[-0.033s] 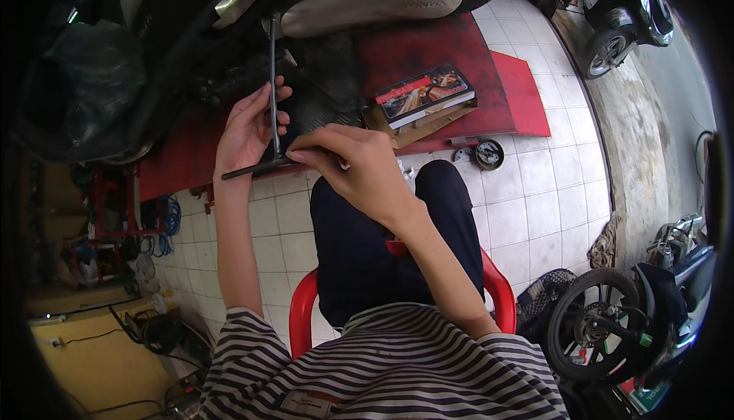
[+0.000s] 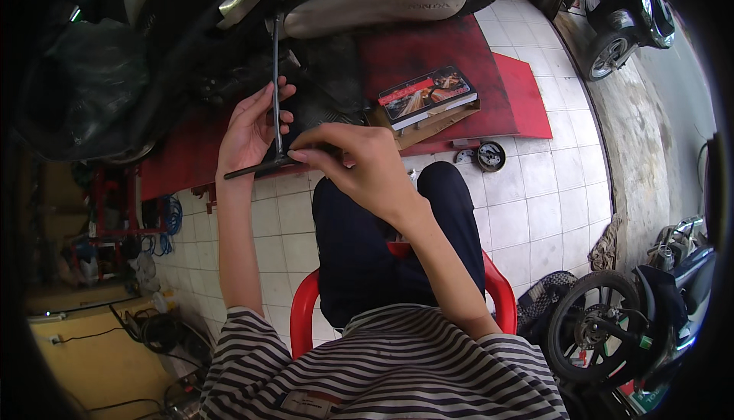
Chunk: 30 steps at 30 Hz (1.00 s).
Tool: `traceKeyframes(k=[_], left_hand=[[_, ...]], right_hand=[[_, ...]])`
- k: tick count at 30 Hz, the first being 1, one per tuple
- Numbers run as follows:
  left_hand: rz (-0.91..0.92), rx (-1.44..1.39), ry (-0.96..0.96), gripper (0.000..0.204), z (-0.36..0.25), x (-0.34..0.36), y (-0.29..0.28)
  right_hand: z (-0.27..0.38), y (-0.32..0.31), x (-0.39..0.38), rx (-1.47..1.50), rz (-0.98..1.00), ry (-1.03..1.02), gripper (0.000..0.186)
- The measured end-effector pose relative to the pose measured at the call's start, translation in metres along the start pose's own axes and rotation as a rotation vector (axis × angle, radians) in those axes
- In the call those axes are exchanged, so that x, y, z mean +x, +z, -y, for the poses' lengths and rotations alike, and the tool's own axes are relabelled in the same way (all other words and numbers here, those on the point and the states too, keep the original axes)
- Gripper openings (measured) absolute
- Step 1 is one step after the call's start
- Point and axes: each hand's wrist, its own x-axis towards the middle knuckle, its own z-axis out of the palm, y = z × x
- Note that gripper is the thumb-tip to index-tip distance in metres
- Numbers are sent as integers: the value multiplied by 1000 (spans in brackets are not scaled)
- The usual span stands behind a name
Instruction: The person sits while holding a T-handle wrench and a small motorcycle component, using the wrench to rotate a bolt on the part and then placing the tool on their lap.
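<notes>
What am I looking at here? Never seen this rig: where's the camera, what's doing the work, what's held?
There's no robot: a seated person works with bare hands. A wide fisheye camera on their head looks down, so straight edges bend. The left hand is loosely curled around the shaft of a T-shaped tool; the right hand's fingertips are at its crossbar. The shaft reaches up toward a motorcycle. On the red platform beside it, a printed box rests on brown cardboard.

Wrench (image 2: pixel 276 60) left of box (image 2: pixel 436 94)
</notes>
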Motion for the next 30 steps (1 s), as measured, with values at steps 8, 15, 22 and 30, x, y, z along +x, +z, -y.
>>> traceKeyframes(k=[8,15,22,30], left_hand=[[-21,6,5,32,0,0,3],[62,-85,-3,33,-6,4,7],[-12,52,-27,35,-8,4,19],[-2,130,-55,34,-10,8,25]], right_hand=[[2,-4,-2,180,-23,121,13],[5,3,2,337,-182,190,15],[2,24,7,367,-291,218,21],[17,58,-9,-22,-322,20,25]])
